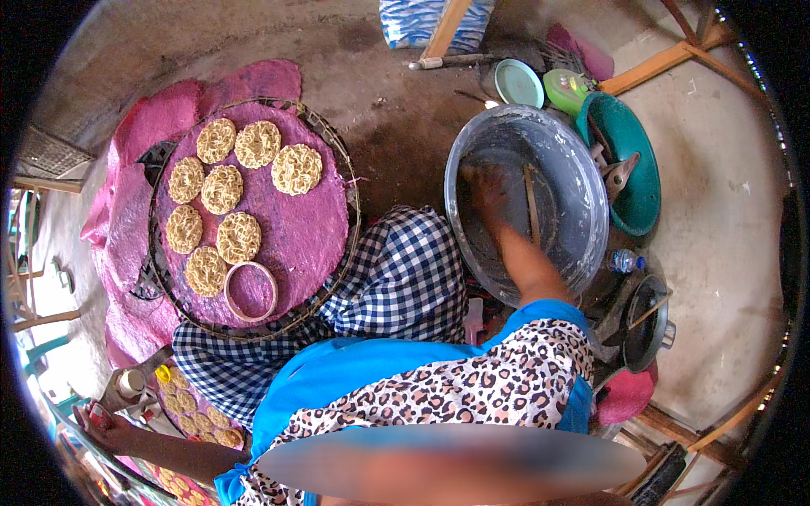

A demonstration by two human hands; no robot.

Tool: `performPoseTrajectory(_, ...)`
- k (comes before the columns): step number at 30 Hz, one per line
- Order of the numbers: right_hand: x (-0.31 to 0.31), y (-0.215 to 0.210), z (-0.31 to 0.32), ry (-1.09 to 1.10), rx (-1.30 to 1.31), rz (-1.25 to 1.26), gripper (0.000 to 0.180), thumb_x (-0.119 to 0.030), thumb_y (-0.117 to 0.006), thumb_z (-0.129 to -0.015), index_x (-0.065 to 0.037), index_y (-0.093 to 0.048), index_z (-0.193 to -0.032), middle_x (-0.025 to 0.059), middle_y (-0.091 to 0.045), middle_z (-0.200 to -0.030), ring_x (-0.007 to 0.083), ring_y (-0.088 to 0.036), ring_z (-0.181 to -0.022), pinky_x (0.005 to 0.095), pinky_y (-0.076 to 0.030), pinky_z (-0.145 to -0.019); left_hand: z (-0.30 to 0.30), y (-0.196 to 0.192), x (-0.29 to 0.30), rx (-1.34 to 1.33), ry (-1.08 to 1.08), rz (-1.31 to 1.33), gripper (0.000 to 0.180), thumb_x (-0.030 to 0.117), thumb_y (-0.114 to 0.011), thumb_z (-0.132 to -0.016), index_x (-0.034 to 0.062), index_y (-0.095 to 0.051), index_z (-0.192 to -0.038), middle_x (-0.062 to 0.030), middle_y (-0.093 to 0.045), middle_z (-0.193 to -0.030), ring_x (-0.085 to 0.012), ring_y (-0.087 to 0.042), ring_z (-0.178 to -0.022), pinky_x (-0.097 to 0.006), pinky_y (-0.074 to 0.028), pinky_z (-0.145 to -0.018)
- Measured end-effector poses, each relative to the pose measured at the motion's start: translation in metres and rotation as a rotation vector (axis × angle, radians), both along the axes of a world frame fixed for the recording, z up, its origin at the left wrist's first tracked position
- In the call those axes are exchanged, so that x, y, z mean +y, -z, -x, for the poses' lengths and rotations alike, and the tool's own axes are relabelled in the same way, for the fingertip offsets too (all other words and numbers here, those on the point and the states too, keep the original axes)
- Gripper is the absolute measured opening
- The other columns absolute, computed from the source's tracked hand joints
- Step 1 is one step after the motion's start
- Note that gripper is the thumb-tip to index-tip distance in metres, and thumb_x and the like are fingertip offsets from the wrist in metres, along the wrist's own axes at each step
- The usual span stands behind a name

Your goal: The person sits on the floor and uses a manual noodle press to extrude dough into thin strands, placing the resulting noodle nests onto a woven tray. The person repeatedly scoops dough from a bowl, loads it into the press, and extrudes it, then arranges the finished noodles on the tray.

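My right hand [485,185] reaches down inside a large grey plastic basin [582,169]; its fingers are dim and blurred against the basin's bottom. A thin wooden stick [532,202] lies in the basin beside that hand. My left hand [97,422] is stretched out at the far lower left, small in the picture, and its fingers do not show clearly. On my left stands a round woven tray [353,228] lined with a pink sheet [291,244]. Several round nests of pale noodles [222,189] lie on it, and a ring mould [251,292] rests near its front edge.
Right of the basin is a green tub [645,190] with a wooden-looking tool inside. A pale green lid [519,83], a water bottle [625,261] and a dark pan [645,325] are nearby. More noodle rounds [202,422] lie at lower left.
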State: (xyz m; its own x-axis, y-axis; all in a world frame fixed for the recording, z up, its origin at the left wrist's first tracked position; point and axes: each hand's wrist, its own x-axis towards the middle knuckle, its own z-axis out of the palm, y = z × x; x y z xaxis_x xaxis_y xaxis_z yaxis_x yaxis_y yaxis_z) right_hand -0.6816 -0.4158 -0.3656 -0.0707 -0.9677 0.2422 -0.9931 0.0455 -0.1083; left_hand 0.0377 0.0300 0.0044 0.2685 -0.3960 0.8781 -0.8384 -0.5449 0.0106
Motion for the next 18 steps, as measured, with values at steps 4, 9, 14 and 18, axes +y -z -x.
performPoseTrajectory(4, -0.027, -0.056, 0.013, 0.165, 0.057, -0.081, 0.057, -0.047, -0.031, -0.090, -0.018, -0.022, -0.138, 0.0143, -0.009, -0.146, 0.0385, 0.000, -0.133, 0.0633, -0.008, -0.100, 0.002, 0.000, 0.002, -0.010, 0.003, 0.010, 0.021, 0.005, -0.061, -0.076, -0.0017, -0.057, -0.095, -0.0195, -0.056, -0.106, -0.0254, -0.059, -0.090, -0.034, -0.052, -0.069)
performPoseTrajectory(9, 0.010, -0.039, -0.017, 0.056, -0.171, -0.337, 0.055, -0.042, -0.029, -0.092, -0.015, -0.021, -0.139, 0.0167, -0.010, -0.145, 0.0413, -0.007, -0.132, 0.0625, -0.008, -0.100, 0.004, 0.004, 0.004, 0.000, -0.001, 0.012, 0.021, 0.005, -0.062, -0.075, -0.0018, -0.058, -0.095, -0.0196, -0.056, -0.106, -0.0254, -0.058, -0.090, -0.034, -0.052, -0.069)
performPoseTrajectory(14, 0.027, -0.007, -0.017, -0.209, 0.029, -0.359, 0.055, -0.041, -0.031, -0.091, -0.015, -0.022, -0.138, 0.0171, -0.010, -0.145, 0.0425, -0.011, -0.131, 0.0654, -0.010, -0.098, 0.002, 0.004, 0.001, 0.001, 0.009, 0.009, 0.022, 0.006, -0.062, -0.075, -0.0020, -0.058, -0.095, -0.0196, -0.056, -0.105, -0.0255, -0.058, -0.090, -0.034, -0.052, -0.070)
performPoseTrajectory(18, -0.008, -0.027, 0.015, 0.117, 0.156, -0.106, 0.057, -0.042, -0.037, -0.089, -0.015, -0.025, -0.137, 0.0166, -0.012, -0.145, 0.0419, -0.010, -0.131, 0.0697, -0.012, -0.094, 0.001, 0.002, 0.003, 0.001, 0.013, 0.008, 0.022, 0.006, -0.062, -0.075, -0.0021, -0.058, -0.095, -0.0197, -0.056, -0.105, -0.0255, -0.058, -0.090, -0.034, -0.052, -0.070)
